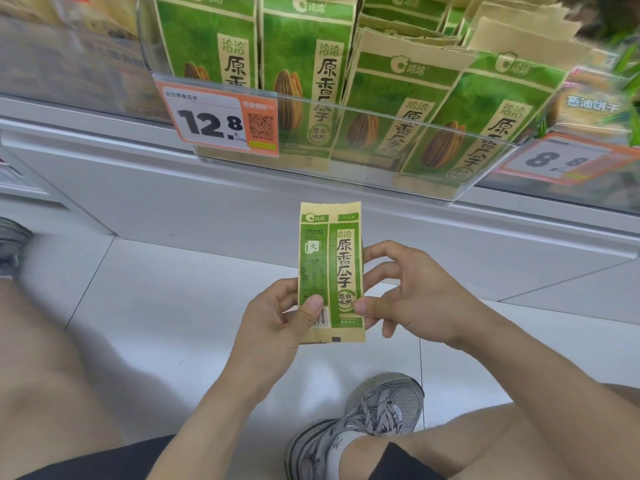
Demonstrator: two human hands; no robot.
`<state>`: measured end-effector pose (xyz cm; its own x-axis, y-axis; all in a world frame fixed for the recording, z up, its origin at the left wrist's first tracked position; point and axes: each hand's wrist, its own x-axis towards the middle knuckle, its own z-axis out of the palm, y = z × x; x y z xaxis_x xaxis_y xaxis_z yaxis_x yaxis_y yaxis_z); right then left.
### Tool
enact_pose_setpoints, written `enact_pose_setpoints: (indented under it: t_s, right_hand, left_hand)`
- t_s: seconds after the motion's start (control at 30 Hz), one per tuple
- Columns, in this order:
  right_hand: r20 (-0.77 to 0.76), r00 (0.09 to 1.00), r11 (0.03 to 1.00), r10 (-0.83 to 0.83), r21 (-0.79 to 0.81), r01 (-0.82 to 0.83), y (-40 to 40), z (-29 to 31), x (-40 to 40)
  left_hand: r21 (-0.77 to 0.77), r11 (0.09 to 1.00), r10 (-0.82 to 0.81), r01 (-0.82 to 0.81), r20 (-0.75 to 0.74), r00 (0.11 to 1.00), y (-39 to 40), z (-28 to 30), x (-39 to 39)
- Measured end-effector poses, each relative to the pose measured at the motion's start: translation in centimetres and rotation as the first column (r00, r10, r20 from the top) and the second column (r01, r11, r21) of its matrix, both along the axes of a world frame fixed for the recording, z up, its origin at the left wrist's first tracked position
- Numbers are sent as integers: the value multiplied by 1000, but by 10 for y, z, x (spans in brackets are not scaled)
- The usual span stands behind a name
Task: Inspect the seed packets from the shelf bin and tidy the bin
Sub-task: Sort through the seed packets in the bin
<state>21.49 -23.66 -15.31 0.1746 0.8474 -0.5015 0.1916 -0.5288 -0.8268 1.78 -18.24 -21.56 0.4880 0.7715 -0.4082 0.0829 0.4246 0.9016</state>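
Seed packet (pixel 330 271) held upright below the shelf bin (pixel 346 133), its printed side panel turned toward the viewer, apparently for reading. Left of the packet, the left hand (pixel 277 317) forms a grip pinching the lower edge, thumb on the face near the barcode. Right of the packet, the right hand (pixel 408 296) pinches the opposite edge, its remaining fingers spread. Above the packet, further packets stand leaning unevenly in the bin, beside the price tag (pixel 218 119); tidying evidently remains.
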Motion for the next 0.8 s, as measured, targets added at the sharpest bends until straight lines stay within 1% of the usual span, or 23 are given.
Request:
enact_pose_setpoints:
  t_s: [0.07,0.17,0.23,0.27,0.37,0.43,0.5,0.53,0.57,0.63,0.67,0.7,0.73,0.8]
  right_hand:
    - [33,999,1000,0,5,-1,0,1,1]
    - [91,996,1000,6,18,-8,0,4,2]
    - [145,989,999,31,40,-37,-1,7,-1]
    - [172,984,996,52,62,-63,-2,10,-4]
    - [238,957,967,169,146,-207,-7,16,-14]
    - [223,941,930,254,211,-301,-11,20,-20]
    - [211,940,905,267,281,-320,-12,20,-23]
    - [215,951,905,224,316,-284,-11,20,-24]
    - [230,962,911,148,347,-223,-10,20,-22]
    - [261,964,916,-53,398,-57,-7,22,-14]
    - [234,961,904,-149,426,36,-5,25,-9]
    - [168,964,889,-207,444,113,-5,30,-4]
    - [92,973,875,-210,462,145,-5,34,3]
    - [-34,989,844,-146,517,143,-8,43,13]
  left_hand:
    - [33,999,14,-13,-34,999,0,2,0]
    - [228,973,82,-41,-175,981,-3,8,1]
    - [329,944,71,1,-207,976,-5,15,2]
    - [345,938,36,33,-192,981,-8,19,3]
    - [271,959,-75,84,-43,996,-14,32,8]
    - [253,963,-96,87,23,995,-15,38,11]
    - [219,973,-88,69,80,993,-13,46,13]
    - [214,974,-92,70,98,991,-10,51,14]
    - [240,967,-104,81,83,991,-6,56,14]
    - [302,944,-146,132,24,989,3,72,14]
    - [317,935,-172,161,7,985,7,80,13]
    - [334,923,-200,191,-7,980,12,87,12]
    - [359,907,-225,218,-25,974,17,95,11]
    - [439,858,-253,267,-92,963,28,108,10]
